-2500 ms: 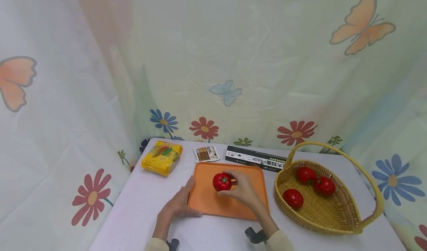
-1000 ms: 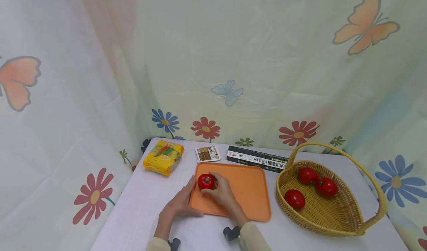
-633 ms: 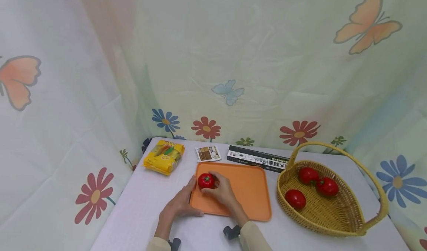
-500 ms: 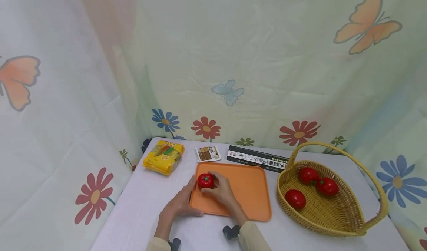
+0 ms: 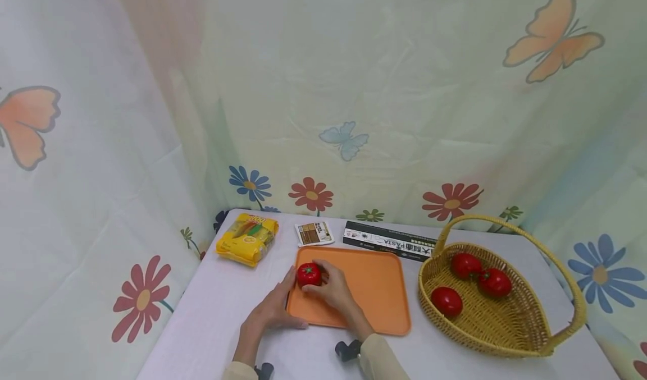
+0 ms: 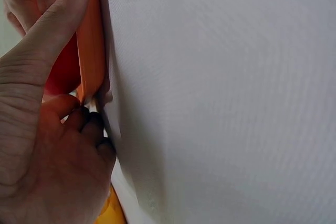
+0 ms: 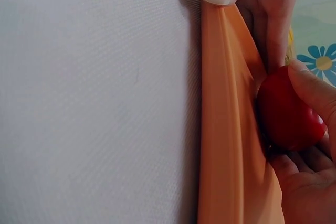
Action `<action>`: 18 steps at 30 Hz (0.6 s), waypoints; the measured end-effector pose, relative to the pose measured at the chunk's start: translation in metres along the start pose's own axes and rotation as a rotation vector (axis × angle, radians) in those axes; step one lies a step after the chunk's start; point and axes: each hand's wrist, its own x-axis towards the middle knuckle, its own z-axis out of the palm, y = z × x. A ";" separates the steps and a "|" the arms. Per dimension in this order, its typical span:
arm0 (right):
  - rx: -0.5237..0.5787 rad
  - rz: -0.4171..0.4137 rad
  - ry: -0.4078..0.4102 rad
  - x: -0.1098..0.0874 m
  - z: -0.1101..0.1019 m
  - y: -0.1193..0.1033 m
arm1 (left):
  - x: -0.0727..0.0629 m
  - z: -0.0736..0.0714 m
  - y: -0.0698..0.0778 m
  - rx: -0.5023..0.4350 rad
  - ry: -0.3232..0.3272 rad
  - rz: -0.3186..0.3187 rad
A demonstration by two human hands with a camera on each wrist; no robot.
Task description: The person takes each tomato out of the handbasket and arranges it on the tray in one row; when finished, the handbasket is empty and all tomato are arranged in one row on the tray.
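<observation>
Head: right hand [image 5: 337, 291] grips tomato [image 5: 308, 274], left hand [image 5: 272, 308] holds tray [image 5: 376, 290].

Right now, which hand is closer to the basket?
Right: the right hand, holding a tomato, is left of the basket; the left hand, gripping the tray, is farther left.

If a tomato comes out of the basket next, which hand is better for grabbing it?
Probably the right hand: the basket is on its side, while the left hand is farther away, at the left edge of the orange tray. It must first release the tomato it holds, though.
</observation>
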 end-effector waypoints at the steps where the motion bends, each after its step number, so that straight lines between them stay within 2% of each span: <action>1: 0.001 -0.001 -0.001 0.000 0.000 0.000 | 0.000 0.000 0.000 -0.002 0.001 0.001; 8: 0.034 0.002 0.013 -0.002 -0.001 0.001 | 0.002 0.002 -0.002 -0.006 0.000 0.011; 12: 0.097 0.003 0.043 -0.004 -0.005 -0.001 | 0.002 0.003 -0.003 -0.002 -0.004 0.012; 18: 0.144 -0.050 0.071 -0.010 -0.023 -0.023 | 0.001 0.003 -0.003 0.008 0.007 0.005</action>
